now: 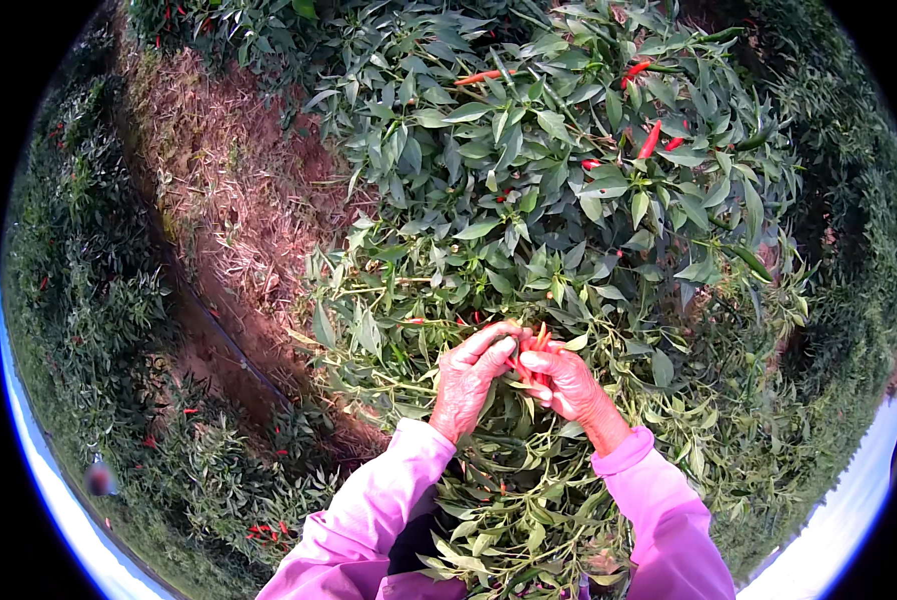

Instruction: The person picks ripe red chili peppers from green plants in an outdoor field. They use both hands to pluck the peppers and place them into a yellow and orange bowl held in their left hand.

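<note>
Both my hands, in pink sleeves, meet over the pepper plants near the middle of the picture. My right hand (572,386) is closed around several red chili peppers (540,378), whose ends stick out between the fingers. My left hand (471,379) is beside it, its thumb and fingers pinched together against the right fingertips. What the left fingers grip, if anything, is hidden. Leafy chili plants (489,230) surround the hands. A red pepper (651,139) and an orange-red pepper (481,77) hang among leaves farther off.
A strip of brown soil with dry straw (254,190) runs along the left, with a thin dark hose (237,350) on it. Another row of plants (79,270) stands beyond. More red peppers (267,530) show at lower left, and a green pepper (751,262) at right.
</note>
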A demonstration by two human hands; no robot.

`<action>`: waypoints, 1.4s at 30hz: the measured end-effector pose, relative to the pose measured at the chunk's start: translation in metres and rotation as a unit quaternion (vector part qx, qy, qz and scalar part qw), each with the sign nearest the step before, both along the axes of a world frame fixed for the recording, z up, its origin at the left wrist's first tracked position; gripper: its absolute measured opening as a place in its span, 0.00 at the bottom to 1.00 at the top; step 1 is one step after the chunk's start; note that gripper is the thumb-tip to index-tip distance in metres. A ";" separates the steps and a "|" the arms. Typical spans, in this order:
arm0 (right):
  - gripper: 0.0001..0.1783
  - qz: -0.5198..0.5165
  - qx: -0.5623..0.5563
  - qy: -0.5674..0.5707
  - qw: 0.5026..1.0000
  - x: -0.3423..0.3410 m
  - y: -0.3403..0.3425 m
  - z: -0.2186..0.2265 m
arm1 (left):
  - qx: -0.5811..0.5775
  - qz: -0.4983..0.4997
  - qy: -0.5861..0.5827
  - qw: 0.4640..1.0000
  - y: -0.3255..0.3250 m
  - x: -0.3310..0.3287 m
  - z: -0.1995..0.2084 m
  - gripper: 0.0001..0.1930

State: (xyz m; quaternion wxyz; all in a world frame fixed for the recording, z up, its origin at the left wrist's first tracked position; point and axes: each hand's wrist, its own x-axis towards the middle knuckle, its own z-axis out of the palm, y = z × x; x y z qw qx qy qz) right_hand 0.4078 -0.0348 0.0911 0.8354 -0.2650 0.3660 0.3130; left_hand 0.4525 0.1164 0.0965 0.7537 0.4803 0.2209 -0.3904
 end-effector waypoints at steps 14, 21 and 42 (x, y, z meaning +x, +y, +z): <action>0.11 0.166 0.002 -0.022 0.986 -0.007 0.000 -0.004 | -0.036 0.065 0.104 0.992 0.019 -0.008 -0.028 0.12; 0.11 0.070 -0.084 0.003 0.994 -0.014 0.016 -0.013 | 0.062 0.039 -0.006 0.997 0.005 -0.028 -0.021 0.13; 0.07 -0.140 -0.210 0.055 0.966 -0.028 0.017 -0.004 | 0.121 -0.318 0.023 0.940 -0.039 -0.015 -0.094 0.17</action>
